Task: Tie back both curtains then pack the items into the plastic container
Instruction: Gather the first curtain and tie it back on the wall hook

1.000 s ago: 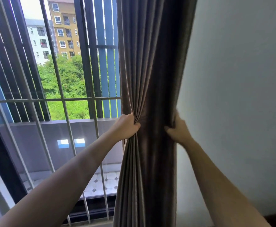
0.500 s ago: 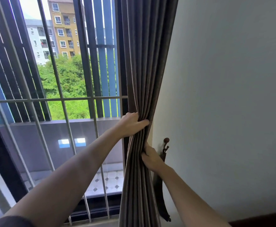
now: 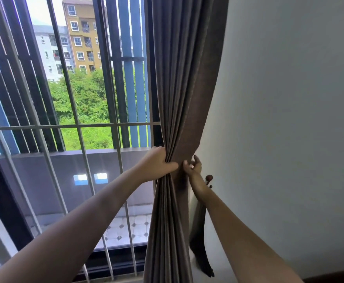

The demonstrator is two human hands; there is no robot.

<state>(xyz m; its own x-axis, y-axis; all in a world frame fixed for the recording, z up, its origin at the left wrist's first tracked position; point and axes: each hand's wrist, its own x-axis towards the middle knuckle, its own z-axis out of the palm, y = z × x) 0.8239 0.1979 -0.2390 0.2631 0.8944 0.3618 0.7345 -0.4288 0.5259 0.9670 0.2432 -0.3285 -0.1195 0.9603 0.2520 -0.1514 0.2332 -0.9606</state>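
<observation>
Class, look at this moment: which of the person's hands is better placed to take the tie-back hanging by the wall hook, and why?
Right hand: open beside the hook, above the tie-back. Left hand grips the bunched curtain.

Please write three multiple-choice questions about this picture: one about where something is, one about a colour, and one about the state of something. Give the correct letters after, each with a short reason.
1. Where is the wall hook?
A. On the wall to the right of the curtain
B. On the window bars
C. On the floor

2. What colour is the curtain?
A. White
B. Brownish grey
C. Bright red

3. What is the left hand doing?
A. Hanging free
B. Pressing flat on the glass
C. Gripping the gathered curtain

Answers:
1. A, its round knob shows against the wall just beside the right hand.
2. B, the folds are a dull brownish grey.
3. C, its fingers wrap around the bunched folds.
</observation>
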